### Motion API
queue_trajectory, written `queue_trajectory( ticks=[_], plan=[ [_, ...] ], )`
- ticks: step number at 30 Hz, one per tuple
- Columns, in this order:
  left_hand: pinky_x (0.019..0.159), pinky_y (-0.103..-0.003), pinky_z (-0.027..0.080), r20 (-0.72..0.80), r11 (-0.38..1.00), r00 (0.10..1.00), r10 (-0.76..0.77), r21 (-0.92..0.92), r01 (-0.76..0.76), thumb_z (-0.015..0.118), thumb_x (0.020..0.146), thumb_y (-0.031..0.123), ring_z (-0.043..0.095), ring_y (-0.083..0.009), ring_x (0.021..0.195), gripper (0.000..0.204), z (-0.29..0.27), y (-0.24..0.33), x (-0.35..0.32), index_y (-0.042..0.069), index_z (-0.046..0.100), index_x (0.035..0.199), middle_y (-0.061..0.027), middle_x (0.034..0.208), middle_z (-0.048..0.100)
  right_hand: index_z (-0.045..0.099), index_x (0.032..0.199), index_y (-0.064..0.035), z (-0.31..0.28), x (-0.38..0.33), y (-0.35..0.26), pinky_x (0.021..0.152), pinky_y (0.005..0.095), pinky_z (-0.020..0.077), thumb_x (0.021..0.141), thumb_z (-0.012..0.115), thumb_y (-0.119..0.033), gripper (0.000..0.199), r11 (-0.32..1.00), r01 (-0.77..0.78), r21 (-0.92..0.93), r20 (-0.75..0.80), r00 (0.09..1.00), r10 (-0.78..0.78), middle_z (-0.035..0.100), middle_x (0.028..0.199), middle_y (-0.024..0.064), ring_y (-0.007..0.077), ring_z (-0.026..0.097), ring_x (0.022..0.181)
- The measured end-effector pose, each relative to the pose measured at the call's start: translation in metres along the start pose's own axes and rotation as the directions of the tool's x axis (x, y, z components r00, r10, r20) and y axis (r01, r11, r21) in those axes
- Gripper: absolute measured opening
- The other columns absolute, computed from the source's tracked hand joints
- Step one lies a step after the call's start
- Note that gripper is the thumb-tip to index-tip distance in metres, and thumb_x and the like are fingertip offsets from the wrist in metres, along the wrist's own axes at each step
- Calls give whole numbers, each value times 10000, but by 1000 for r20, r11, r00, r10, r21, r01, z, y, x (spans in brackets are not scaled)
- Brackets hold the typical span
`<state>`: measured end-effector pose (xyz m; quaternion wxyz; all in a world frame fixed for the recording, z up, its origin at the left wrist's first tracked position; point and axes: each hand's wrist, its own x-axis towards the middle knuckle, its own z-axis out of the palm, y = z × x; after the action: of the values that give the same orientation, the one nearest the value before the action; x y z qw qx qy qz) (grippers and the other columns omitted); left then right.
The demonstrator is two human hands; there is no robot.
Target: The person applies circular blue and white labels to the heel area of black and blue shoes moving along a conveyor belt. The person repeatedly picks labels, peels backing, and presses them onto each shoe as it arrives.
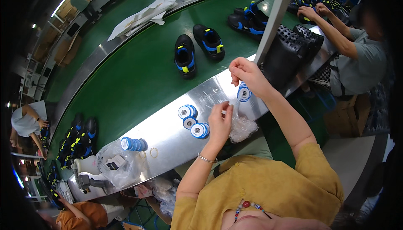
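Observation:
My right hand [247, 75] is raised over the edge of the metal bench, its thumb and fingers pinched together on something too fine to make out. Lower and to the left, my left hand [220, 123] has its fingers bent together beside a bunch of clear plastic strands [243, 128]; what they grip is hidden. Below my right hand lies a stack of round blue-and-white tags [244, 94]. More such tags [199, 130] lie in small piles just left of my left hand. A pair of black-and-blue shoes [184, 58] stands on the green belt ahead.
On the metal bench [168, 150], a blue roll-like stack of tags [132, 144] lies beside rubber bands [154, 152] and a clear plastic bag [119, 169]. A white post [275, 20] rises at the bench's far right, near black boots [287, 49]. Co-workers handle shoes at both sides.

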<state>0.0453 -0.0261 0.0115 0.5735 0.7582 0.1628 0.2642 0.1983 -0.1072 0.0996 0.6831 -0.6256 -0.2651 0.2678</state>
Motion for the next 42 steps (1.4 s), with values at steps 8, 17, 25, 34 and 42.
queue_trajectory(
  ticks=[8,17,25,34,42],
  plan=[
    [698,-250,496,-203,995,975,-87,28,94,586,928,106,594,-128,819,199,-80,-46,122,-42,619,1056,-79,930,646,543,917,-31,33,106,64,627,372,473,917,561,-146,117,657,189,-730,141,982,-125,626,741,121,260,617,701],
    [684,-263,550,16,823,874,-485,-330,463,556,946,89,662,-179,846,222,-88,-86,171,-53,573,1115,-111,985,645,553,921,-37,56,136,100,707,461,486,914,544,-182,146,535,156,-830,154,987,-50,661,844,179,379,632,835],
    [616,-229,540,3,773,856,-517,-428,469,576,941,76,660,-152,715,143,-90,-84,172,-43,614,1010,-91,864,664,569,901,-46,75,144,110,692,471,487,903,521,-174,137,622,175,-764,197,980,-34,667,818,167,378,639,794],
    [507,-204,457,-173,904,898,-405,-225,365,588,946,157,598,-93,674,168,-115,-86,168,-10,605,938,-51,801,637,622,908,-17,60,139,70,590,299,478,828,612,-121,132,773,138,-619,374,917,136,662,655,80,186,659,641],
    [513,-210,474,-250,924,903,-350,-251,288,571,957,150,576,-81,661,160,-120,-72,156,-5,591,923,-41,799,620,586,946,36,56,119,71,677,275,515,837,603,-36,131,969,-151,-197,440,869,225,682,758,115,167,677,737]
  ],
)
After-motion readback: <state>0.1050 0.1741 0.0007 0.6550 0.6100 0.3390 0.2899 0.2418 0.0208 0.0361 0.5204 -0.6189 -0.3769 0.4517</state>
